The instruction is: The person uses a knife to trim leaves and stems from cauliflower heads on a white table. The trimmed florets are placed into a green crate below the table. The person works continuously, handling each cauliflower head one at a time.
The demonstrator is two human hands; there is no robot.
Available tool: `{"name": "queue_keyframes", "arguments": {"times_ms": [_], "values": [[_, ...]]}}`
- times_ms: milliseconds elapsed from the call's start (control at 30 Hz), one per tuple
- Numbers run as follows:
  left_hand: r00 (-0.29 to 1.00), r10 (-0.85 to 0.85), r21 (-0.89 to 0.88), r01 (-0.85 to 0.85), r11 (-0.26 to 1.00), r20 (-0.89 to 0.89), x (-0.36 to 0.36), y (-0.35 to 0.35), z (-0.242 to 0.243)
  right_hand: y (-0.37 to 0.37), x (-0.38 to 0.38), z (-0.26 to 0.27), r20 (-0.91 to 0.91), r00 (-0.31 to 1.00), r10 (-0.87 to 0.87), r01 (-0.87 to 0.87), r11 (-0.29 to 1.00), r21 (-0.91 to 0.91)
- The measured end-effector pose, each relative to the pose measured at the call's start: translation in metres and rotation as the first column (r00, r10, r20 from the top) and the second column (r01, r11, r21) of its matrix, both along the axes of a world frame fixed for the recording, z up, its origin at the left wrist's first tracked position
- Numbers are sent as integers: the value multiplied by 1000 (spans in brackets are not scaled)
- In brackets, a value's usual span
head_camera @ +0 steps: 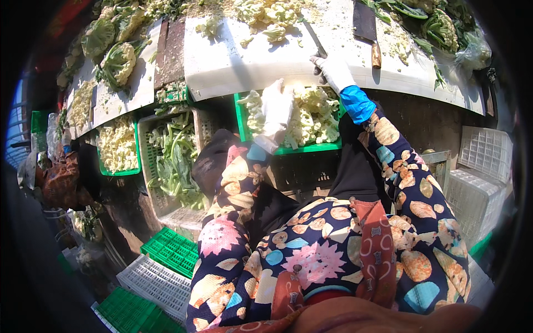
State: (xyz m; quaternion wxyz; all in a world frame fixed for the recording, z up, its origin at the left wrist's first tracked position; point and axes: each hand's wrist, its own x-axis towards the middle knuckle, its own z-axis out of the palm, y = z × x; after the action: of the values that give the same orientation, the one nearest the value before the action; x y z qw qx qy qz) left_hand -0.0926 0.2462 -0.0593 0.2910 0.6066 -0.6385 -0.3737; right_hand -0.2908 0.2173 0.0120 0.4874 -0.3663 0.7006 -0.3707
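Observation:
My gloved left hand (276, 109) lies over cauliflower florets (314, 118) in a green plastic crate (291, 150) at the near edge of the white work table (266, 68). Glare hides its fingers, so what it may hold cannot be told. At the table's edge my right hand (331, 73), in a white glove with a blue cuff, is closed on a knife (314, 39), whose dark blade points away over the white surface. Cut cauliflower pieces (275, 32) lie beyond both hands. A cleaver with a wooden handle (376, 56) rests to the right of the knife.
Cauliflower heads with leaves (118, 64) lie at upper left, more at upper right. A crate of leaves and stalks (175, 162) stands left of my legs, beside a green crate of florets (118, 145). A co-worker (62, 179) is at far left. White crates (474, 200) stand at right.

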Motion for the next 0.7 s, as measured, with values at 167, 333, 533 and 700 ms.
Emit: {"name": "queue_keyframes", "arguments": {"times_ms": [167, 333, 533, 700], "values": [[940, 260, 125, -237, 963, -221, -2, -20, 43, -133, -7, 23, -776, 624, 89, -130, 991, 9], [630, 455, 495, -127, 860, -629, 9, -53, 49, -174, -16, -12, -815, 550, 182, -151, 982, 118], [343, 580, 612, -18, 790, -739, 4, -74, 48, -125, -41, -25, -801, 595, 63, -221, 971, -88], [193, 648, 662, 402, 633, -737, -14, -70, 41, -48, -37, -3, -500, 848, 175, -265, 957, -115]]}}
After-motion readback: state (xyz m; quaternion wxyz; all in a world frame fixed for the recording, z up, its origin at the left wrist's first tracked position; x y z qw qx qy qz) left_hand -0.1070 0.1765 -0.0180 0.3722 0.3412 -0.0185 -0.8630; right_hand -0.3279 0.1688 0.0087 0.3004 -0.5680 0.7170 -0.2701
